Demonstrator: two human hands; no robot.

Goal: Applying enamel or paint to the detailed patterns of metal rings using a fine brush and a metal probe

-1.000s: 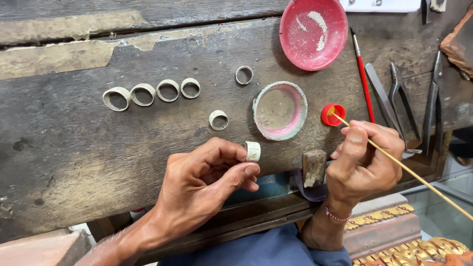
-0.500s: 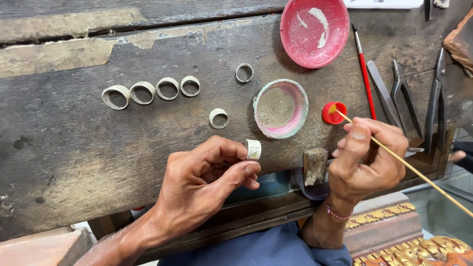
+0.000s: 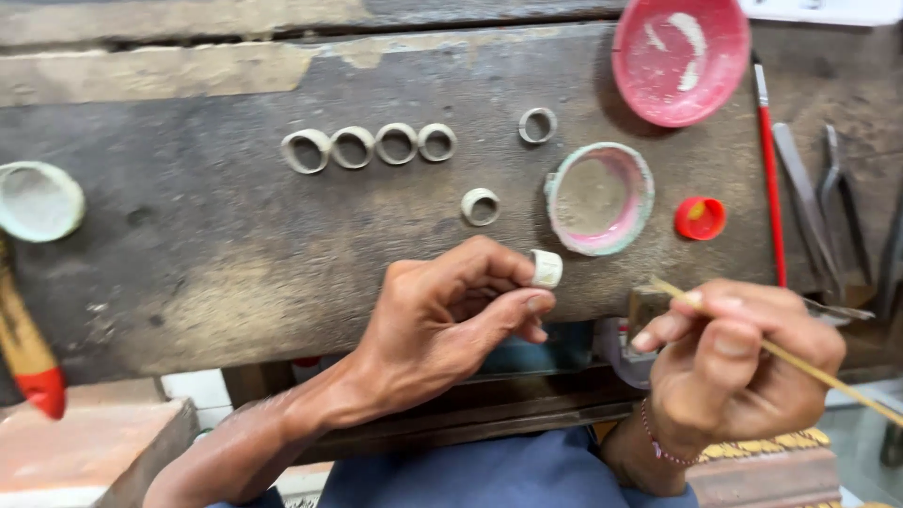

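Note:
My left hand (image 3: 451,320) pinches a small whitish ring (image 3: 546,268) between thumb and forefinger, just above the near edge of the worn wooden bench (image 3: 207,254). My right hand (image 3: 743,362) grips a thin wooden stick (image 3: 828,376) like a pen; its tip sits by the fingers, pulled back from the small red cap (image 3: 701,217). Several more pale rings lie in a row (image 3: 367,146) on the bench, with two single rings (image 3: 537,124) (image 3: 480,206) nearer the round pink-rimmed dish (image 3: 600,198).
A pink bowl (image 3: 679,56) with white smears stands at the back right. A red-handled brush (image 3: 769,160) and metal pliers and tweezers (image 3: 828,207) lie at the right. A pale round dish (image 3: 38,199) and a red-tipped wooden handle (image 3: 28,357) are at the left.
My right hand has drawn the stick's tip away from the red cap toward me. The view has shifted left, bringing the pale dish into sight. My left hand still holds the ring.

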